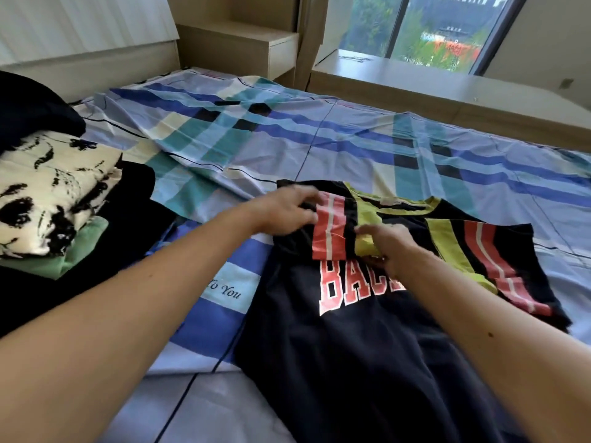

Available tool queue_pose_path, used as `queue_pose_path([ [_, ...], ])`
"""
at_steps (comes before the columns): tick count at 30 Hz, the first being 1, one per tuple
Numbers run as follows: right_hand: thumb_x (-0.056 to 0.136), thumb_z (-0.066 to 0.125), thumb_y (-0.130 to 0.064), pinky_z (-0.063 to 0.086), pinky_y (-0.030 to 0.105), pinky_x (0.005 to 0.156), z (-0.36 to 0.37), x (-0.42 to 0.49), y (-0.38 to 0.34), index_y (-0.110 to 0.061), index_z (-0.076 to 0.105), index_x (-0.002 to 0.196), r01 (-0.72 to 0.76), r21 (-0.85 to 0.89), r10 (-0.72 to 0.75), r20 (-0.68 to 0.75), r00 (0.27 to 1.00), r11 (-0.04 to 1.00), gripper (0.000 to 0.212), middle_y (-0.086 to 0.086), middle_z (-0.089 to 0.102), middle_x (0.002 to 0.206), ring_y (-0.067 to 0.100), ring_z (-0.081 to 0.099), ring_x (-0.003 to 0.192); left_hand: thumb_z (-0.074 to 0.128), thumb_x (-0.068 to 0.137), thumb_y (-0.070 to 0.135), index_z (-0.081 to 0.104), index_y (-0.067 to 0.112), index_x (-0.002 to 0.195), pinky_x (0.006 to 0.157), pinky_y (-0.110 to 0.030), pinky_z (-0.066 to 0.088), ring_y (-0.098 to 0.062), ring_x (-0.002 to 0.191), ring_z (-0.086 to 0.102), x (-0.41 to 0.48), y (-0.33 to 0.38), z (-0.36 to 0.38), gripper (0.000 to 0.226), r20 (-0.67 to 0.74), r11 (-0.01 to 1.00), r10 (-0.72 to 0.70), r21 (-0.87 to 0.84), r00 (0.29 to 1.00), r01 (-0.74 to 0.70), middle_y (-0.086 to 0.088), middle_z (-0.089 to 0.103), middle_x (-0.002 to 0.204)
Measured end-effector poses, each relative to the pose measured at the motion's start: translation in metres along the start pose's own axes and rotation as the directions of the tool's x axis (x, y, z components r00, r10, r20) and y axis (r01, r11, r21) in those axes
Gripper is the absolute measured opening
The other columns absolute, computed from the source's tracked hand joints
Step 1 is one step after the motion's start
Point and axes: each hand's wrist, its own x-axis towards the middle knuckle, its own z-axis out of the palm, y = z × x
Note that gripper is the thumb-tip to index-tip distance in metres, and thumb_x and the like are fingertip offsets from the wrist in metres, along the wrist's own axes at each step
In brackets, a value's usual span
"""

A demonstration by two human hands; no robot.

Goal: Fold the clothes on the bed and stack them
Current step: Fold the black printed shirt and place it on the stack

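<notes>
A dark navy T-shirt (361, 356) with red block letters and red, white and lime striped sleeves lies face up on the bed. Its left sleeve (332, 231) is folded in over the chest. My left hand (284, 212) pinches that sleeve's outer edge. My right hand (388, 244) grips the lime band of the same sleeve, just above the lettering. The other sleeve (492, 260) lies spread out to the right. A stack of folded clothes (48, 199) sits at the left, with a cream and black printed piece on top of green and black ones.
The bed carries a blue, teal and white plaid sheet (287, 139), rumpled towards the headboard (80, 49). A wooden bedside shelf (243, 46) stands behind, and a window ledge (415, 81) runs along the far right side of the bed.
</notes>
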Motion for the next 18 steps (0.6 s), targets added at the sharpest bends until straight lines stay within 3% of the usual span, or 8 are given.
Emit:
queue_pose_path([
  [3, 0.088, 0.065, 0.001, 0.059, 0.030, 0.047, -0.012, -0.001, 0.011, -0.004, 0.060, 0.093, -0.042, -0.056, 0.042, -0.005, 0.999, 0.998, 0.008, 0.015, 0.060, 0.090, 0.024, 0.064, 0.066, 0.060, 0.097, 0.025, 0.056, 0.015, 0.137, 0.108, -0.025, 0.035, -0.021, 0.128, 0.050, -0.003, -0.012, 0.019, 0.041, 0.093, 0.979, -0.058, 0.198, 0.994, 0.039, -0.008, 0.054, 0.139],
  [6, 0.089, 0.060, 0.003, 0.059, 0.030, 0.051, -0.029, -0.004, 0.014, -0.010, 0.056, 0.092, 0.056, -0.236, -0.051, 0.026, 0.998, 0.970, 0.013, 0.014, 0.064, 0.084, 0.021, 0.068, 0.057, 0.058, 0.098, 0.031, 0.060, 0.020, 0.131, 0.107, -0.029, 0.038, -0.021, 0.123, 0.053, -0.001, -0.014, 0.024, 0.035, 0.102, 0.969, -0.099, 0.234, 0.990, 0.073, -0.005, 0.055, 0.133],
  [8, 0.082, 0.067, 0.000, 0.055, 0.032, 0.056, -0.052, -0.001, 0.009, -0.013, 0.056, 0.096, 0.190, -0.384, -0.193, 0.032, 0.981, 0.903, 0.023, 0.014, 0.071, 0.084, 0.020, 0.069, 0.059, 0.059, 0.098, 0.032, 0.063, 0.019, 0.127, 0.104, -0.028, 0.040, -0.020, 0.119, 0.055, 0.006, -0.012, 0.025, 0.033, 0.083, 0.962, -0.099, 0.262, 0.992, 0.074, -0.004, 0.059, 0.130],
  [12, 0.073, 0.076, -0.004, 0.056, 0.035, 0.082, -0.112, 0.024, -0.016, -0.018, 0.055, 0.115, 0.363, -0.673, -0.403, 0.105, 0.909, 0.644, 0.049, 0.001, 0.069, 0.095, 0.018, 0.067, 0.090, 0.060, 0.094, 0.040, 0.061, 0.019, 0.127, 0.104, -0.034, 0.041, -0.026, 0.122, 0.053, 0.032, -0.014, 0.032, 0.039, 0.006, 0.926, -0.085, 0.371, 0.996, 0.077, -0.008, 0.059, 0.128],
  [15, 0.071, 0.075, 0.004, 0.050, 0.039, 0.098, -0.158, 0.059, -0.027, -0.013, 0.048, 0.135, 0.339, -0.787, -0.389, 0.137, 0.911, 0.516, 0.071, 0.010, 0.058, 0.120, 0.025, 0.057, 0.113, 0.061, 0.090, 0.053, 0.046, 0.021, 0.143, 0.111, -0.047, 0.036, -0.032, 0.134, 0.041, 0.066, -0.016, 0.038, 0.063, -0.075, 0.856, -0.109, 0.500, 0.991, 0.132, -0.012, 0.045, 0.143],
  [18, 0.073, 0.075, 0.003, 0.041, 0.036, 0.110, -0.190, 0.092, -0.030, -0.015, 0.027, 0.154, 0.234, -0.897, -0.298, 0.122, 0.947, 0.376, 0.096, 0.016, 0.036, 0.152, 0.031, 0.042, 0.136, 0.066, 0.083, 0.062, 0.031, 0.022, 0.153, 0.118, -0.045, 0.028, -0.030, 0.144, 0.029, 0.102, -0.018, 0.034, 0.088, -0.090, 0.808, -0.129, 0.568, 0.988, 0.158, -0.010, 0.033, 0.156],
])
